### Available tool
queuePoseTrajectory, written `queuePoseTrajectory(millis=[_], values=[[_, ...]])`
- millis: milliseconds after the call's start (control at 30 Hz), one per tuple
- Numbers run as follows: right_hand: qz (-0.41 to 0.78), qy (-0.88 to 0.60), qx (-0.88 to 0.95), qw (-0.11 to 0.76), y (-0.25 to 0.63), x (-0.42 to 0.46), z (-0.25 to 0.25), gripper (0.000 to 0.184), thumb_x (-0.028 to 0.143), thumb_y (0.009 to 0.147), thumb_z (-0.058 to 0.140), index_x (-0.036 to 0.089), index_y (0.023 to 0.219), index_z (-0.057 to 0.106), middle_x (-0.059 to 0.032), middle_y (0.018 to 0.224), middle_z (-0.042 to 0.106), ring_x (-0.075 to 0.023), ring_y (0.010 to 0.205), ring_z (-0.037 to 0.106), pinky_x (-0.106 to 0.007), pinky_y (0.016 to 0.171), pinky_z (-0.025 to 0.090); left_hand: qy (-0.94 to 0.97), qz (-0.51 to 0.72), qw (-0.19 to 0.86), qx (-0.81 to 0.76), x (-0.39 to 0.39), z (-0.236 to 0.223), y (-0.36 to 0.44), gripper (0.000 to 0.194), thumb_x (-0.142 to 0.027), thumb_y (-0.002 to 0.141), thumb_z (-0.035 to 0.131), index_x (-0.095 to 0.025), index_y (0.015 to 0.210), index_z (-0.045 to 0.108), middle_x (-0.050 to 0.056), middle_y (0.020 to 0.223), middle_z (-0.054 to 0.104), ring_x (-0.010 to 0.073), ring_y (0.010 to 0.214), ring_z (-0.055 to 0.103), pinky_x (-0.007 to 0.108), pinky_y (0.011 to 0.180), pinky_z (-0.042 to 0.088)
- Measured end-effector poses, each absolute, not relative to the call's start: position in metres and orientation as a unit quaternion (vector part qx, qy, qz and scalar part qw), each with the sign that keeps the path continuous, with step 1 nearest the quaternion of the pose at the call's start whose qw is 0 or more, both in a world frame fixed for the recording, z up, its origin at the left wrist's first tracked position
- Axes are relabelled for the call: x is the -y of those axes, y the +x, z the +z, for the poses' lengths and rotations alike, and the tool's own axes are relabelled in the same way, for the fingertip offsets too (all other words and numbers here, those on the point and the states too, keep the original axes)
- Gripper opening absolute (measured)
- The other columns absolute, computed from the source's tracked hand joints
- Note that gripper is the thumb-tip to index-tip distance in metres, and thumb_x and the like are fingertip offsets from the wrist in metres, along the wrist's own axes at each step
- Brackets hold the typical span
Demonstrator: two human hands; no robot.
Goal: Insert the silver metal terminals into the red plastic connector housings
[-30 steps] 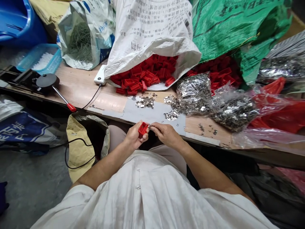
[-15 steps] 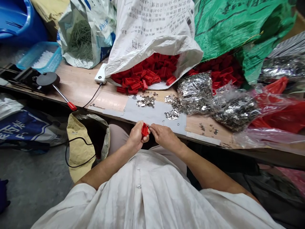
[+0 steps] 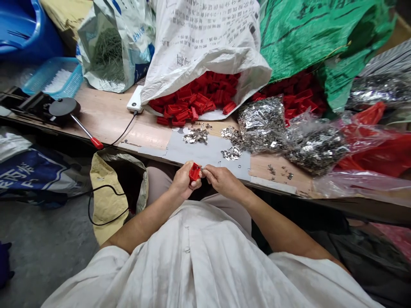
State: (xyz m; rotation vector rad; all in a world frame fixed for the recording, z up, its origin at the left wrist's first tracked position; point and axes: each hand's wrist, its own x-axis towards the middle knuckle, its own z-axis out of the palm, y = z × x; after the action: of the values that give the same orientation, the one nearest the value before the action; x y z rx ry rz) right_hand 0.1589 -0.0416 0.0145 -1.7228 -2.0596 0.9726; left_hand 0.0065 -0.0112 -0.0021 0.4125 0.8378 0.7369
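Observation:
Above my lap, just off the table's front edge, my left hand [image 3: 183, 179] grips a small red plastic case [image 3: 194, 172] with its open side up. Close against the case's right side, my right hand [image 3: 219, 179] pinches something small at its fingertips; it is too small to name. Past my hands, a grey sheet [image 3: 208, 156] lies on the table, bearing a small pile of shiny metal pieces [image 3: 196, 136] and a second pile of metal pieces [image 3: 233, 152]. Many more red cases [image 3: 192, 102] spill from the mouth of a white woven sack [image 3: 205, 38].
Clear bags of metal pieces [image 3: 317, 147] and a green sack [image 3: 321, 38] stand to the right. At left are a black hand press with a red-tipped lever [image 3: 96, 143], a blue basket [image 3: 73, 79] and a white power bank [image 3: 135, 99]. A yellow sack [image 3: 107, 192] stands below the edge.
The red case has turned slightly in my left hand, showing more of its inside. My right fingertips have shifted a little at its right side.

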Motion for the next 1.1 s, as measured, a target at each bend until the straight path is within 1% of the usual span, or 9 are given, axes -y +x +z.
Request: queuePoseTrajectory(millis=[100,233,367,533,667,800,867,967,1100], values=[[0.325,-0.607,0.713,0.129,0.159,0.040,0.018,0.026,0.030,0.099,0.035,0.021,0.088,0.057,-0.0026,0.081,0.068,-0.0140,0.069,0.057,-0.024,0.065,0.035,0.163,0.334,0.846,-0.383,0.010,-0.003,0.006,0.026,-0.032,0.091,0.043,-0.014,0.073,0.049,0.001,0.055,0.055,0.0035,0.029,0.033,0.017,0.034,0.021],[0.254,-0.634,0.729,0.045,0.154,0.037,0.020,0.026,0.031,0.099,0.034,0.022,0.092,0.058,-0.0043,0.084,0.069,-0.0164,0.074,0.059,-0.026,0.063,0.032,0.146,0.325,0.849,-0.389,0.011,-0.005,0.007,0.029,-0.032,0.092,0.041,-0.014,0.070,0.048,0.001,0.054,0.054,0.0043,0.029,0.034,0.018,0.034,0.021],[0.192,-0.644,0.740,-0.033,0.150,0.034,0.018,0.029,0.036,0.099,0.033,0.023,0.097,0.058,-0.0067,0.089,0.070,-0.0192,0.076,0.061,-0.027,0.059,0.029,0.154,0.330,0.834,-0.415,0.013,-0.006,0.009,0.026,-0.030,0.090,0.044,-0.015,0.069,0.047,0.000,0.054,0.054,0.0044,0.029,0.033,0.018,0.034,0.020],[0.185,-0.639,0.744,-0.060,0.149,0.037,0.012,0.032,0.037,0.100,0.031,0.023,0.100,0.059,-0.0081,0.091,0.070,-0.0196,0.074,0.062,-0.028,0.059,0.030,0.177,0.340,0.821,-0.423,0.015,-0.009,0.007,0.026,-0.037,0.087,0.053,-0.017,0.073,0.045,-0.002,0.055,0.054,0.0041,0.030,0.034,0.017,0.035,0.020],[0.253,-0.614,0.747,-0.022,0.159,0.035,0.019,0.029,0.034,0.098,0.036,0.022,0.092,0.061,-0.0058,0.084,0.069,-0.0170,0.071,0.059,-0.026,0.060,0.032,0.245,0.356,0.797,-0.421,0.017,-0.007,0.001,0.033,-0.049,0.084,0.057,-0.018,0.080,0.046,-0.003,0.056,0.054,0.0034,0.031,0.033,0.016,0.035,0.019],[0.344,-0.558,0.747,0.109,0.174,0.014,0.027,0.029,0.033,0.097,0.039,0.021,0.087,0.063,-0.0004,0.078,0.066,-0.0132,0.068,0.055,-0.024,0.063,0.036,0.334,0.379,0.766,-0.398,0.011,0.000,-0.009,0.038,-0.056,0.084,0.055,-0.020,0.089,0.044,-0.004,0.062,0.055,0.0060,0.037,0.045,0.016,0.036,0.026],[0.286,-0.591,0.738,0.156,0.176,-0.003,0.024,0.022,0.035,0.094,0.047,0.020,0.090,0.063,-0.0013,0.081,0.066,-0.0145,0.072,0.055,-0.025,0.065,0.036,0.360,0.377,0.757,-0.394,0.006,0.000,-0.014,0.040,-0.058,0.083,0.055,-0.022,0.093,0.040,-0.006,0.066,0.055,0.0086,0.041,0.052,0.017,0.037,0.031],[0.177,-0.643,0.725,0.172,0.167,-0.028,0.010,0.014,0.027,0.090,0.054,0.020,0.094,0.064,-0.0056,0.099,0.066,-0.0180,0.087,0.057,-0.027,0.073,0.039,0.393,0.362,0.737,-0.413,0.002,-0.006,-0.019,0.043,-0.057,0.081,0.059,-0.024,0.095,0.036,-0.007,0.067,0.055,0.0105,0.042,0.055,0.017,0.036,0.028],[0.123,-0.662,0.725,0.143,0.146,-0.053,-0.005,0.019,0.027,0.090,0.054,0.022,0.105,0.064,-0.0077,0.111,0.064,-0.0204,0.093,0.058,-0.029,0.075,0.041,0.519,0.371,0.599,-0.484,0.001,-0.011,-0.026,0.037,-0.044,0.075,0.071,-0.022,0.091,0.047,-0.004,0.072,0.059,0.0096,0.054,0.056,0.019,0.051,0.040]])
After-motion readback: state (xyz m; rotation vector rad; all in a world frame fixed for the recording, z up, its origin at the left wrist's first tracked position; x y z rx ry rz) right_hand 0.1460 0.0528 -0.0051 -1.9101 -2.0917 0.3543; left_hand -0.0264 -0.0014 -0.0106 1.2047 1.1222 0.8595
